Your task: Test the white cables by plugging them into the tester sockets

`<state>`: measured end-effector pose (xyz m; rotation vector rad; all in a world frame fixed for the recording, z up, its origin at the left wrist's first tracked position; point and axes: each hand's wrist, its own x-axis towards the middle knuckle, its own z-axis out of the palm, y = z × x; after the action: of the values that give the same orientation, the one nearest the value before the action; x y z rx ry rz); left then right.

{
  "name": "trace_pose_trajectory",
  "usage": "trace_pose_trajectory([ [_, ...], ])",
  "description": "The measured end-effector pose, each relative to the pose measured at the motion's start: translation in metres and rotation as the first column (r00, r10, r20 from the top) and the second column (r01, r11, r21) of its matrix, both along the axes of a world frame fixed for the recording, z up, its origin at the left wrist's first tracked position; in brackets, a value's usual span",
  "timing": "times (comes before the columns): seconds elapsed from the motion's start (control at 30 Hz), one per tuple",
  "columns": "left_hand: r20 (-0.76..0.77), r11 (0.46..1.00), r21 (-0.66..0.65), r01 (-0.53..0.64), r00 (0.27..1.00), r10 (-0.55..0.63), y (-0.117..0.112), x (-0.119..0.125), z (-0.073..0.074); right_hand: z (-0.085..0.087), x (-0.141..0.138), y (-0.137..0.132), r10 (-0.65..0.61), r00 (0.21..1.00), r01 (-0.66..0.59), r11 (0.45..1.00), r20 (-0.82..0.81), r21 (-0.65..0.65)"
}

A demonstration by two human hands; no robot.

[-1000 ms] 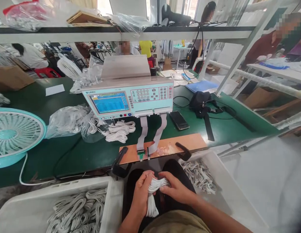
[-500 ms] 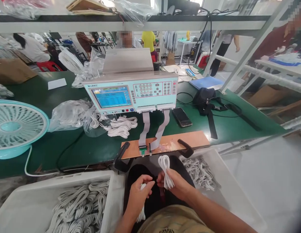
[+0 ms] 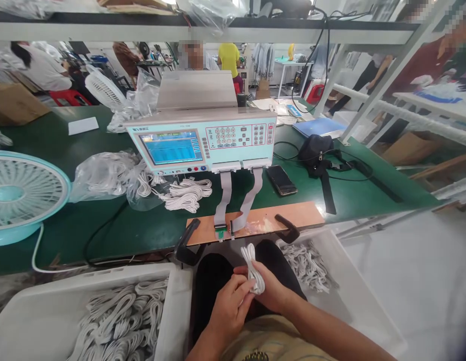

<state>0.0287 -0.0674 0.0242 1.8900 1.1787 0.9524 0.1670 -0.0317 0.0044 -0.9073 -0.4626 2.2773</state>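
Note:
A coiled white cable (image 3: 251,265) stands up over my lap, and my right hand (image 3: 272,291) is closed around its lower end. My left hand (image 3: 228,306) has come against it from the left, fingers pinching the same coil. Just in front, a brown board (image 3: 289,218) at the bench edge carries a small green connector (image 3: 220,231). Two grey ribbon cables (image 3: 250,198) run from it up to the light blue tester (image 3: 202,143) with a lit screen.
White bins of coiled cables sit at my lower left (image 3: 116,321) and right (image 3: 311,260). On the green bench lie bagged cables (image 3: 105,175), loose coils (image 3: 187,193), a phone (image 3: 281,180), a black pouch (image 3: 315,150) and a teal fan (image 3: 18,193). Other people work behind the bench.
The bundle was held in both hands a second ago. My right hand then lifted one coil clear, and my left hand has now come back up to pinch it.

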Motion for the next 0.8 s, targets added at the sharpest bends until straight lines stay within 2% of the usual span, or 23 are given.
trace_pose_trajectory([
  [0.07, 0.048, 0.998, -0.035, -0.052, 0.997, 0.053, 0.003, 0.0, -0.001, -0.005, 0.003, 0.0, 0.017, 0.973, -0.037, 0.996, 0.228, 0.085],
  [0.13, 0.104, 0.99, -0.09, -0.112, 0.987, 0.121, 0.006, -0.001, -0.001, -0.005, 0.008, 0.001, -0.082, 0.871, -0.085, 0.946, 0.485, 0.314],
  [0.17, 0.129, 0.981, -0.127, -0.145, 0.978, 0.161, 0.008, -0.001, -0.001, -0.003, 0.011, 0.002, -0.166, 0.806, -0.138, 0.88, 0.568, 0.454],
  [0.23, 0.174, 0.955, -0.215, -0.205, 0.954, 0.244, 0.011, -0.003, -0.001, 0.003, 0.017, 0.005, -0.267, 0.73, -0.31, 0.69, 0.628, 0.654],
  [0.3, 0.21, 0.919, -0.308, -0.244, 0.925, 0.317, 0.015, -0.004, -0.002, 0.01, 0.019, 0.009, -0.249, 0.728, -0.453, 0.525, 0.638, 0.721],
  [0.33, 0.222, 0.9, -0.352, -0.256, 0.912, 0.346, 0.018, -0.005, -0.003, 0.013, 0.018, 0.011, -0.227, 0.731, -0.488, 0.485, 0.643, 0.725],
  [0.4, 0.237, 0.86, -0.424, -0.282, 0.883, 0.406, 0.024, -0.008, -0.004, 0.017, 0.012, 0.017, -0.241, 0.729, -0.476, 0.492, 0.64, 0.728],
  [0.5, 0.273, 0.781, -0.53, -0.332, 0.805, 0.527, 0.035, -0.012, -0.005, 0.018, -0.003, 0.029, -0.309, 0.744, -0.362, 0.559, 0.593, 0.746],
  [0.63, 0.32, 0.663, -0.656, -0.36, 0.663, 0.676, 0.05, -0.016, -0.006, 0.013, -0.021, 0.045, -0.346, 0.798, -0.158, 0.67, 0.493, 0.726],
  [0.7, 0.347, 0.636, -0.678, -0.37, 0.601, 0.72, 0.054, -0.016, -0.008, 0.011, -0.027, 0.051, -0.35, 0.815, -0.084, 0.717, 0.461, 0.692],
  [0.8, 0.382, 0.627, -0.683, -0.375, 0.549, 0.744, 0.057, -0.015, -0.012, 0.01, -0.032, 0.057, -0.352, 0.826, -0.03, 0.753, 0.44, 0.658],
])
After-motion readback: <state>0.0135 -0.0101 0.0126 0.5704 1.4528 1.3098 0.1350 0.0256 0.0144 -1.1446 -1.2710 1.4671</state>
